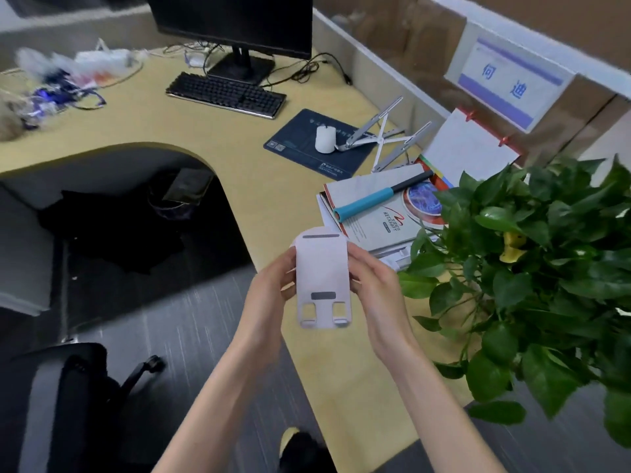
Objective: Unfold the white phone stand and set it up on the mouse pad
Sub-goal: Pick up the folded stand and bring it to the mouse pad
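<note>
I hold the white phone stand [321, 274] in the air in front of me, above the desk's near edge, its flat plate facing me with grey pads at the top and near the bottom. My left hand [269, 288] grips its left side and my right hand [372, 285] grips its right side. The plates look folded flat together. The dark blue mouse pad [300, 155] lies farther back on the desk, with a white mouse [325, 139] on it.
A silver folding laptop stand [382, 138] overlaps the mouse pad's right side. A stack of booklets with a teal-handled tool [372, 199] lies near my hands. A leafy plant [539, 268] fills the right. Keyboard [225, 95] and monitor [232, 22] stand behind; an office chair [68, 397] is lower left.
</note>
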{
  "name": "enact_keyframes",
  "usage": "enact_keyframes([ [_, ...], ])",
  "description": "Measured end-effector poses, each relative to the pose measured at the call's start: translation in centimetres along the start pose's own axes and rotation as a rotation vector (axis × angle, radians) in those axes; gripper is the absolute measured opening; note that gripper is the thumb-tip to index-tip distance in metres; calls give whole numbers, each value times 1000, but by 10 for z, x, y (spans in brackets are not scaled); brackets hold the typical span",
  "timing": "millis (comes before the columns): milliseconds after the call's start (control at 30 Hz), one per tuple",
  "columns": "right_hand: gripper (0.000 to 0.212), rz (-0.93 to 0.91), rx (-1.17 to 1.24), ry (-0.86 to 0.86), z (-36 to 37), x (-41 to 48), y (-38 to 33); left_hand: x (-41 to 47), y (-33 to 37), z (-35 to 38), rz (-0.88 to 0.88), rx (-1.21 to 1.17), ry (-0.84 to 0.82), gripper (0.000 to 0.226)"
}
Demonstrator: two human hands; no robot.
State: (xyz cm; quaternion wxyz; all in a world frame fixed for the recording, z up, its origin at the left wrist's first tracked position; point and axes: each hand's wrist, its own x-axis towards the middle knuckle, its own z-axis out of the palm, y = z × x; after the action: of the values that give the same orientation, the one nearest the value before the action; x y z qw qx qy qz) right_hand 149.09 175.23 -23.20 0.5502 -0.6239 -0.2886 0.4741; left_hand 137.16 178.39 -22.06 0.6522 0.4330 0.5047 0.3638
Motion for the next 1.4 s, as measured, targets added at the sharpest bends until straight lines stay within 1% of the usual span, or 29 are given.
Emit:
enact_keyframes([
  [67, 33, -54, 1, -38, 16, 5, -25, 1, 29, -11, 65, -36, 20, 33],
  [200, 35, -163, 3, -111, 56, 19, -69, 9, 81, -42, 202, -60, 19, 43],
  [333, 35, -245, 29, -141, 106, 37, -103, 29, 125, -81, 311, -65, 1, 48],
  [433, 34, -293, 47, -134, 147, 54, -120, 52, 152, -115, 347, -89, -8, 46],
  [567, 33, -290, 98, -83, 206, 86, -131, 97, 178, -167, 383, -95, -53, 38],
  [733, 31, -245, 131, -47, 260, 130, -129, 157, 194, -211, 336, -62, -72, 32],
  [933, 32, -187, 137, 5, 295, 197, -131, 238, 208, -232, 277, -40, -141, 37],
  [1067, 31, -161, 129, 52, 309, 259, -137, 305, 219, -233, 229, -10, -176, 32],
  [1167, 34, -195, 115, 49, 319, 315, -146, 365, 236, -230, 206, -9, -188, 29],
  [1333, 35, -179, 99, 101, 326, 399, -168, 449, 266, -214, 181, 16, -198, 30],
  [1400, 35, -171, 79, 131, 324, 428, -175, 477, 276, -205, 173, 44, -233, 30],
])
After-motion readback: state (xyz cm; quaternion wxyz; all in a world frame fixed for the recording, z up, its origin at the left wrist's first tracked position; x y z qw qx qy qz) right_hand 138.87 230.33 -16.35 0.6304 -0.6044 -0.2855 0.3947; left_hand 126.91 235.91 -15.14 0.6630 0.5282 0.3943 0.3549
